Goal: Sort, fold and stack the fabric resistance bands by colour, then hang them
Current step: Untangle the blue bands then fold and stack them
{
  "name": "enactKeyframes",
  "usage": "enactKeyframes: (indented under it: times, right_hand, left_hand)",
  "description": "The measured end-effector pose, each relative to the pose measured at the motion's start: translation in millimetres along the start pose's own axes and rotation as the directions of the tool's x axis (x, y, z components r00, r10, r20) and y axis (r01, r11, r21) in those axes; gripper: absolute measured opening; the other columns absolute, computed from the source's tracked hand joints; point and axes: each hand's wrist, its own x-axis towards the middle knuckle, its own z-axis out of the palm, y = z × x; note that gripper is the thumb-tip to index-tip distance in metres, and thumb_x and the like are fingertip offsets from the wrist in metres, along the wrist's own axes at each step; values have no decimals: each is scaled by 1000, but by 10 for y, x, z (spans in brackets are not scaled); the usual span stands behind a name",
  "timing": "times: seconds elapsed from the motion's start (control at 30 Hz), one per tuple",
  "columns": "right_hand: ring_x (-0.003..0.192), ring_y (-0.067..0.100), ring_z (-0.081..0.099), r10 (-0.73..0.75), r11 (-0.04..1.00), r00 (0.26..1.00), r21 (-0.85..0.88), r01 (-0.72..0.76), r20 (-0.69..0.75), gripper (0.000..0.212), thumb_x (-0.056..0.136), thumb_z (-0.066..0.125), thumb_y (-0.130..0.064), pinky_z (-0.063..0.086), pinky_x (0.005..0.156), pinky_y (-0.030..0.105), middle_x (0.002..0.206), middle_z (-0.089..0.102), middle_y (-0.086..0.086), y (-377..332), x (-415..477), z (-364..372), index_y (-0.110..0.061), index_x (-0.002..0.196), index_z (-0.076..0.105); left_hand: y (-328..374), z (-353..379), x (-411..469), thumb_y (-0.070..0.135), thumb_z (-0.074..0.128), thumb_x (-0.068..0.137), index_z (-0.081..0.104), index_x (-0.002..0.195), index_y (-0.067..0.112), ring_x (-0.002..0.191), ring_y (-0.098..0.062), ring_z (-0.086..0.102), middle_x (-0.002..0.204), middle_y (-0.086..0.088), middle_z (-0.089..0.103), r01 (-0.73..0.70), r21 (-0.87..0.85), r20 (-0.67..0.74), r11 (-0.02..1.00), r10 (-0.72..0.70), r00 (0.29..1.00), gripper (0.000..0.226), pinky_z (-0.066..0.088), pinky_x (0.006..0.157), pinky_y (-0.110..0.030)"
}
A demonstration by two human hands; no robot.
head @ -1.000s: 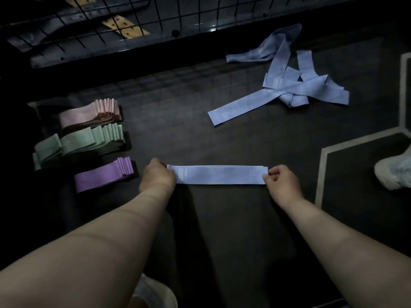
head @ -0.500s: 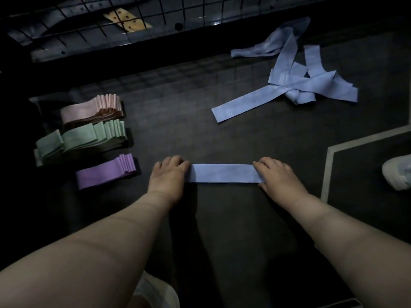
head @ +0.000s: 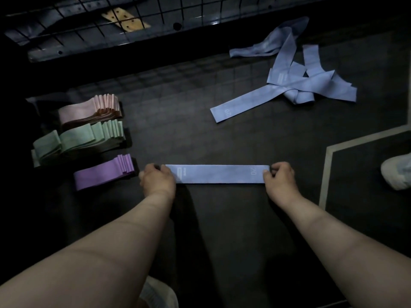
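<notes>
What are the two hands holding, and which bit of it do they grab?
One blue resistance band, held out flat. The left hand pinches its left end; the right hand pinches its right end, beside the printed 20.

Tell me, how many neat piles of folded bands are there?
3, at the left: pink pile farthest, green pile in between, purple pile nearest. Darkness may hide more.

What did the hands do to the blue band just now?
Just before, both hands lay flat on the ends of the blue band. Now the left hand and right hand have curled and pinch those ends, so more band shows. The pink stack, green stack, purple stack and loose blue bands stayed put.
</notes>
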Motion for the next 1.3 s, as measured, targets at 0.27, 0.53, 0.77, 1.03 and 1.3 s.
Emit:
enactKeyframes:
  times: [0.27,0.53,0.77,1.03,1.3]
  right_hand:
    - [111,26,57,73,997,997,37,-72,-25,32,94,62,-20,48,92,37,130,49,11,-27,-15,30,-13,123,51]
    - [128,29,42,-213,972,976,-95,215,36,57,87,69,-23,35,111,40,139,38,12,17,-71,-28,-10,138,46]
    - [125,29,47,-47,999,995,-26,45,-90,48,93,62,-22,43,106,42,140,38,11,-28,-94,-7,-12,137,47]
    - [124,29,49,45,999,992,33,-42,-121,42,95,59,-24,45,105,46,139,39,10,-68,-111,94,-15,135,49]
    - [131,30,35,-225,967,960,-162,199,-167,41,92,61,-23,32,108,44,144,33,9,-257,-75,105,-13,131,52]
  left_hand:
    - [-64,64,65,22,57,94,68,112,7,112,-34,60,121,-18,63,-59,22,43,998,58,997,26,44,95,-31]
    - [-61,49,47,24,60,90,67,114,11,108,-30,62,120,-13,63,-84,20,79,996,82,993,28,44,92,-28]
    - [-53,80,-11,28,57,92,68,117,15,114,-31,59,126,-12,60,-69,26,59,997,67,996,31,45,97,-34]
    - [-39,64,-45,24,57,93,66,122,11,118,-33,57,128,-15,58,-59,7,67,998,58,996,34,45,100,-36]
    - [-1,45,-104,33,56,91,63,123,16,119,-34,54,129,-13,54,-54,50,63,997,51,997,37,43,104,-41]
